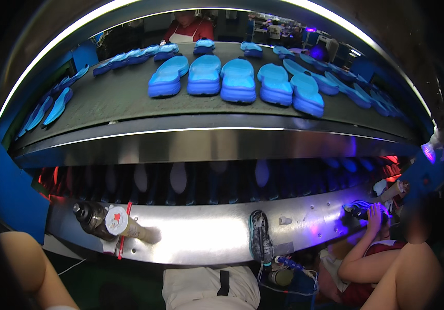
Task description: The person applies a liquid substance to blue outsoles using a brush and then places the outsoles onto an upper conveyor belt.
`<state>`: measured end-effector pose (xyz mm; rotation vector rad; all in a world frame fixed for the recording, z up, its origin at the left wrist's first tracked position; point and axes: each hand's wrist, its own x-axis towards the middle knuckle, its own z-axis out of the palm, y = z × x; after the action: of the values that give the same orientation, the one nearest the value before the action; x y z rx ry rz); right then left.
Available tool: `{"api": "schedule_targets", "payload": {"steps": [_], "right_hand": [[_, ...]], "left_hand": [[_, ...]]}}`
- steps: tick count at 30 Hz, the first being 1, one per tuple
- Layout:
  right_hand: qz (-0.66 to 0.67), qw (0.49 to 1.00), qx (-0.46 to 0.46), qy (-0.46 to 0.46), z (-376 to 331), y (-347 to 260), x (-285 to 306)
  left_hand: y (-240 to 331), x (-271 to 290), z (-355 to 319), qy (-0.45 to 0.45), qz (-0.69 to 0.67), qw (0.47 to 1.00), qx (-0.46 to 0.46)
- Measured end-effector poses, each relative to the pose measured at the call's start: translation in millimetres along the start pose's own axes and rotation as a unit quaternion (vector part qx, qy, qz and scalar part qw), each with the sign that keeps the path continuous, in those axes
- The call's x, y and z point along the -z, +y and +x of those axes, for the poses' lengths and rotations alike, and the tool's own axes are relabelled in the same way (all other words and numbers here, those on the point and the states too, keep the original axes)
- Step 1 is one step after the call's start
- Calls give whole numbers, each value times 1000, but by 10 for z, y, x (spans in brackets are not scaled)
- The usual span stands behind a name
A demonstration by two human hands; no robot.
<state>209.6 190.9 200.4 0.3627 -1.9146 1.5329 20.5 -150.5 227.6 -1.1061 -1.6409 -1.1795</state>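
Neither of the wearer's hands shows; only a bare left forearm and right forearm enter at the lower corners, so I cannot tell how the fingers stand. Nearest them, on the steel ledge, a dark shoe stands on end beside a bottle lying on its side. Above, blue soles lie in rows on the grey belt. At right, a co-worker's hand grips a blue shoe.
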Motion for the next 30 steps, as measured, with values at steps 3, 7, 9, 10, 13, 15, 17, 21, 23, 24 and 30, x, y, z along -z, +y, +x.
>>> {"api": "schedule_targets", "payload": {"steps": [3, 7, 9, 10, 13, 15, 17, 21, 23, 24, 30], "right_hand": [[5, 999, -42, -6, -32, 66, -79], [35, 993, -113, 20, -101, 230, -104], [34, 990, -133, 32, -96, 342, -100], [40, 988, -146, 41, -129, 361, -111], [71, 976, -196, 58, -202, 464, -122], [98, 972, -204, 69, -117, 561, -93], [140, 959, -226, 96, -152, 624, -68], [220, 907, -304, 190, -297, 807, -9], [281, 868, -338, 230, -441, 918, 10], [317, 839, -364, 251, -542, 1088, -39], [446, 674, -451, 378, -980, 1536, -25]], "left_hand": [[25, 61, -53, 22, 15, 1000, -6], [73, 72, -141, 31, 21, 999, 4], [1, 15, -155, 39, 13, 999, 6], [-16, -6, -184, 40, 7, 999, 8], [-34, -18, -221, 50, 11, 999, 17], [-34, -10, -178, 67, 16, 998, 13], [23, -30, -133, 92, 0, 996, -4], [-79, -272, -26, 205, -148, 963, -93], [-67, -610, 90, 240, -217, 938, -120], [-249, -899, 63, 241, -225, 941, -76], [-1162, -1870, 1056, 13, 137, 990, 36]]}}
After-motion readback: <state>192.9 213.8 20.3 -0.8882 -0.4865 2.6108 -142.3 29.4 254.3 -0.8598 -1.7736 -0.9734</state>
